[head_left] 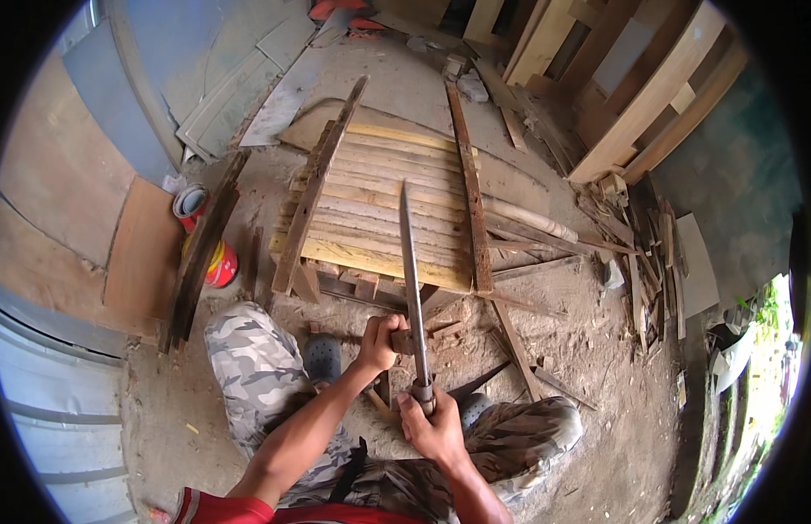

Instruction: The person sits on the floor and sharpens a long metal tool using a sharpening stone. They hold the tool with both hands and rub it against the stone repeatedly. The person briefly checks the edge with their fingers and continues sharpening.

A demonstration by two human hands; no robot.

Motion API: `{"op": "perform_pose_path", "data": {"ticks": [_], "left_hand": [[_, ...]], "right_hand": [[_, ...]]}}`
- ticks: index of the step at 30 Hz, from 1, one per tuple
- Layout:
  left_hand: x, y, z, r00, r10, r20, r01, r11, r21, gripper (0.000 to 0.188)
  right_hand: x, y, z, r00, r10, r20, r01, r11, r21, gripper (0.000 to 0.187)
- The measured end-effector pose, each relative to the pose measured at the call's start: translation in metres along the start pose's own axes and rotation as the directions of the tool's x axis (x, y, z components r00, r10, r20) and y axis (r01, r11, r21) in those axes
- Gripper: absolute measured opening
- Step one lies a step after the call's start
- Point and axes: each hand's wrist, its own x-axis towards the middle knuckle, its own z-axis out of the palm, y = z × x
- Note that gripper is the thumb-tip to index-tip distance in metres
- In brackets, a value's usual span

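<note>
Hands and work area, seen from above. Gripped in the right hand [436,428]: a long-bladed tool [410,271], narrow, metallic and pointed, directed away from the body, with the tip overlapping the slats in this view. Around its handle [424,396], right fingers curled closed. In the left hand [377,343], fingers likewise closed, on a small brown block [403,341]; block placed at the lower part of the blade, contact between the two impossible to tell.

Beyond the hands, on the dirt floor [597,437]: a low slatted platform [357,205] of pale wood. Across its left and right sides, two dark beams, the left beam [322,188] tilted toward the upper right, the right beam [468,188] nearer to straight. To the right of the platform, a round pole [528,217] and a pile of wood scraps [637,253]. Near the right hand, on the floor, a dark pointed strip [479,380].

At left, dark planks [200,262] beside a red-and-yellow bucket [222,265] and an open can [191,202]. At upper right, upright pale boards [663,100]; at lower left, a ribbed metal sheet [69,428]. Below the forearms, bent legs in camouflage trousers [257,358], with a grey perforated shoe [321,360] close to the left hand.
</note>
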Motion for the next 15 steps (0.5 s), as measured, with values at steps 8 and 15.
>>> {"op": "perform_pose_path", "data": {"ticks": [8, 15], "left_hand": [[0.016, 0.031, 0.007, 0.982, 0.103, 0.155, -0.092, 0.993, -0.077, 0.049], [0.003, -0.025, 0.003, 0.967, 0.072, 0.244, -0.117, 0.978, 0.174, 0.052]], "right_hand": [[-0.023, -0.019, -0.013, 0.998, -0.069, 0.005, 0.069, 0.995, -0.068, 0.031], [-0.008, 0.011, 0.008, 0.991, 0.026, 0.131, 0.024, 0.93, -0.367, 0.04]]}}
